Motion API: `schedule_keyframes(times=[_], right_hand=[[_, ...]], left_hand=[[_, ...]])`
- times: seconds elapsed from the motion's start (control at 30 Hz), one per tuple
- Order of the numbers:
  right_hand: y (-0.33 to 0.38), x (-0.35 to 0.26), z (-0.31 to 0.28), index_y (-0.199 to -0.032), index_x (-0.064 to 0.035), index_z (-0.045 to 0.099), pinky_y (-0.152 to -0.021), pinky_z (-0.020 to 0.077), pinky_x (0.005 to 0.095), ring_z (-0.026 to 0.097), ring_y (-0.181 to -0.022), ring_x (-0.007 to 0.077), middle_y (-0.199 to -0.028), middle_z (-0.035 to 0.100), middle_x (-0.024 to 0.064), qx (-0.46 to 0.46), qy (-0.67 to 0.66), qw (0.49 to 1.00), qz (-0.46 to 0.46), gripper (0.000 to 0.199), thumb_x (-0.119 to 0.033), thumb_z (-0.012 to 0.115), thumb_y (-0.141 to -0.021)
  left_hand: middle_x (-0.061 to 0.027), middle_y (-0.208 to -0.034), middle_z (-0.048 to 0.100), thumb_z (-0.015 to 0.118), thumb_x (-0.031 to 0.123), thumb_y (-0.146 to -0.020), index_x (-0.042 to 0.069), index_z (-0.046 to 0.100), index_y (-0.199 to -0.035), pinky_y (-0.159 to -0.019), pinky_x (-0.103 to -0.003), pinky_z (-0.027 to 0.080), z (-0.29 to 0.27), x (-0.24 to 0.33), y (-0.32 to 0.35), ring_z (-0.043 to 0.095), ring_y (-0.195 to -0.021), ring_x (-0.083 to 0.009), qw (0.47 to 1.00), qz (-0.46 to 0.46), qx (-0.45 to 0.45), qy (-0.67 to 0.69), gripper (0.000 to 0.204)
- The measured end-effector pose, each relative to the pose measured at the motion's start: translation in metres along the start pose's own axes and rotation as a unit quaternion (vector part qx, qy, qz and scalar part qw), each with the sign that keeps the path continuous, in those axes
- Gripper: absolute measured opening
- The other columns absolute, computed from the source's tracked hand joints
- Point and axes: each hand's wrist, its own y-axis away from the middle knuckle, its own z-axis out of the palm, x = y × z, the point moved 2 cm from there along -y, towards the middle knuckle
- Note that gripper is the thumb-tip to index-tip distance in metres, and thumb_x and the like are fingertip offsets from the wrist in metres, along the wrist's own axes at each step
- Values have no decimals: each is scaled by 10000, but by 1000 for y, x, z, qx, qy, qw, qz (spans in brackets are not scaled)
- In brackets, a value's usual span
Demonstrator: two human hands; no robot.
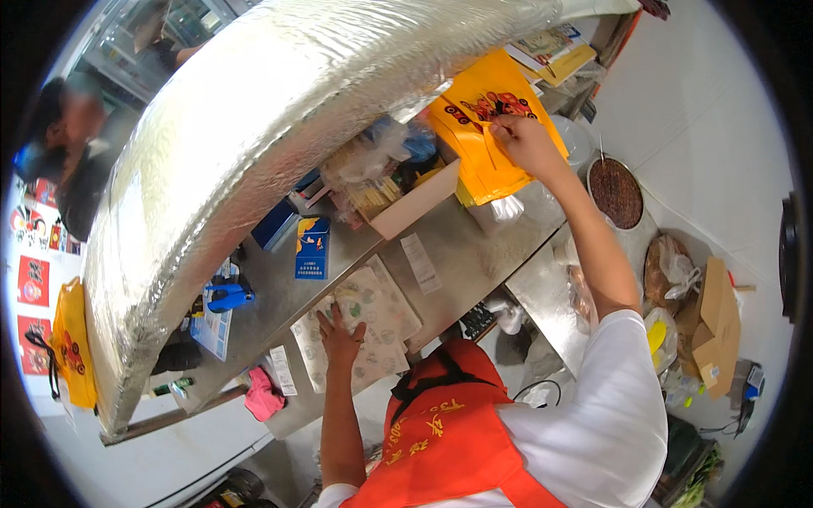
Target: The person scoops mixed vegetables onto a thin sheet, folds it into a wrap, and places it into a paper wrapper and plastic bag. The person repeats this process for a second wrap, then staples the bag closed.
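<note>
My right hand (527,142) is raised on the far right side of the counter, its fingers closed on a yellow plastic bag (495,173) with a red printed picture. The bag hangs beside an open cardboard box. Nearer to me, my left hand (341,337) lies with fingers spread on pale patterned paper (385,356), which looks like flat paper bags or sheets. A white paper slip (418,263) lies just beyond that paper, and a second slip (283,371) is to its left.
The cardboard box (417,203) holds wrapped sticks and packets. A silver foil-covered hood (195,161) arches over the counter's far side. A bowl of dark red-brown food (616,193) stands at right. A blue stapler-like tool (229,296) and pink cloth (263,395) lie left. People are beyond the hood.
</note>
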Motion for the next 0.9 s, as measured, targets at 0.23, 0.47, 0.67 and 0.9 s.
schedule_keyframes(times=[0.23, 0.47, 0.67, 0.9], right_hand=[[-35, 27, -19, -917, -40, 691, -620, 436, 231, 536, -684, 59, -739, 620, -32, -185, -280, 934, 125, 186, -221, 660, -943], [-46, 57, -38, -1053, -34, 638, -711, 452, 237, 572, -795, 80, -921, 641, -16, 88, -331, 931, 124, 181, -195, 595, -983], [19, -11, -123, -1323, -9, 518, -987, 481, 434, 590, -1146, 298, -1299, 593, 142, 335, -675, 654, 70, 424, -302, 390, -1045], [173, -184, -76, -1349, -20, 501, -1012, 463, 484, 579, -1175, 322, -1312, 587, 153, 128, -782, 608, 48, 438, -292, 411, -1018]], left_hand=[[-342, -1558, 98, 670, 567, -798, 186, 221, -1550, -1099, -608, 289, 0, -4, -3, 247, -1370, -561, 999, -28, -28, 5, 955], [-340, -1557, 111, 704, 522, -775, 178, 241, -1546, -1108, -587, 286, -4, 10, -10, 237, -1385, -540, 998, -23, -50, 22, 963], [-306, -1434, 404, 720, 230, -802, 54, 563, -1314, -1066, -528, 363, -22, 32, 19, 415, -1290, -493, 954, 183, 211, 111, 564], [-134, -1441, 488, 372, 411, -1052, -1, 397, -1448, -1101, -388, 338, -74, 150, 67, 461, -1330, -244, 706, 212, -279, 615, 572]])
